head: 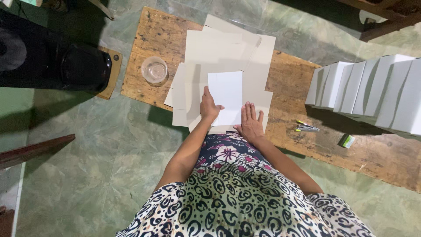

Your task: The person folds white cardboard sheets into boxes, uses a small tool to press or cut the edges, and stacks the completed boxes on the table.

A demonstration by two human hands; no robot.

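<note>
We see a low wooden bench [289, 83], rough worn planks, scuffed and stained, sitting on a green marbled tile floor [109, 149]. On it lies a stack of flat cardboard blanks [219, 48], matte beige-grey, die-cut with flaps, fanned unevenly. On top is a white panel [226, 94], smooth, rectangular, whiter than the blanks under it, near the bench's front edge right ahead of us.

Grip: left hand [209, 107] sits on the panel's left edge, thumb over the white face, fingers curled at the edge. It looks like a light pinch on that edge, but whether the fingers go under it we cannot tell. Right hand [251, 123] is flat and open, fingers together and straight, palm pressed down on the blanks at the panel's lower right corner. It grasps nothing, only presses.

Around it: a clear round plastic cup [154, 69], seen from above, stands on the bench left of the stack, just beside it. To the right, a row of folded white boxes [372, 87], crisp edges, stands packed side by side. In front of them lie a small stapler-like tool with yellow trim [307, 127] and a small green box [347, 141], both well apart from the hands. A black glossy object [57, 61] sits at far left. Patterned black-and-white fabric [237, 197] covers our lap.
</note>
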